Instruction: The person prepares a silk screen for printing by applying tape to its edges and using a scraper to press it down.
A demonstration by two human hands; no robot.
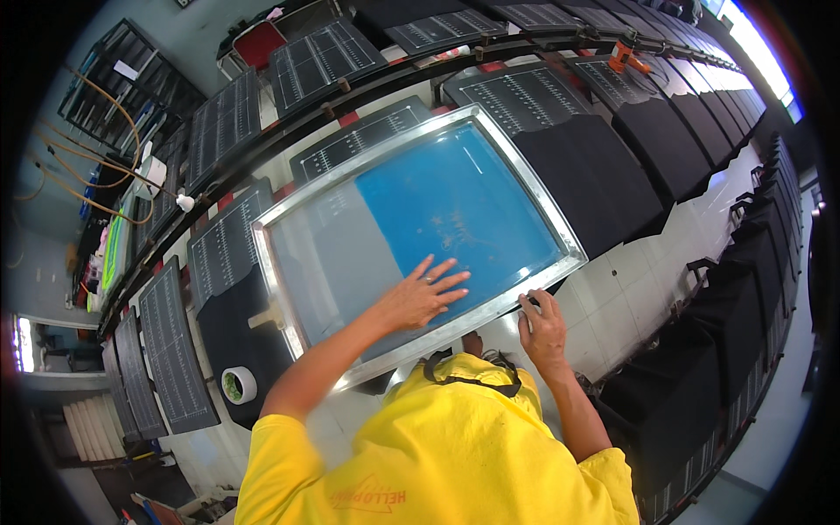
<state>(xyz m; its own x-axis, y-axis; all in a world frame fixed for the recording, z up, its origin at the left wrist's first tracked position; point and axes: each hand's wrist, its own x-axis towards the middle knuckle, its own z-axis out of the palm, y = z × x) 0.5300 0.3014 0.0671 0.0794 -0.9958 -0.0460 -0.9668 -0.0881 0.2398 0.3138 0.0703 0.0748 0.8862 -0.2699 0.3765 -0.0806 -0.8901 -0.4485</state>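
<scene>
Screen frame (418, 229) fills the middle of the head view, a big aluminium-edged printing screen lying tilted across a dark pallet, its mesh blue over the right part and pale grey toward the left. Left hand (422, 296) lies flat on the mesh near the lower edge of the frame, fingers spread wide and holding nothing, and that flat press looks meant to keep the mesh down and the frame from sliding. Right hand (541, 327) sits at the lower right corner of the metal rim, fingers curled over the edge, gripping the frame itself, a hold that suits steadying or squaring the corner. Below them, the yellow shirt (437, 455) takes up the bottom centre of the frame. To the lower left, a roll of tape (238, 384) rests on a black pallet (229, 331), near the frame but not touching it, handy within reach. Rows of dark garments on pallets (604, 166) curve away to the upper right, and black boards with white printed grids (324, 59) line the upper left in a long arc along the rail, each set side by side.
</scene>
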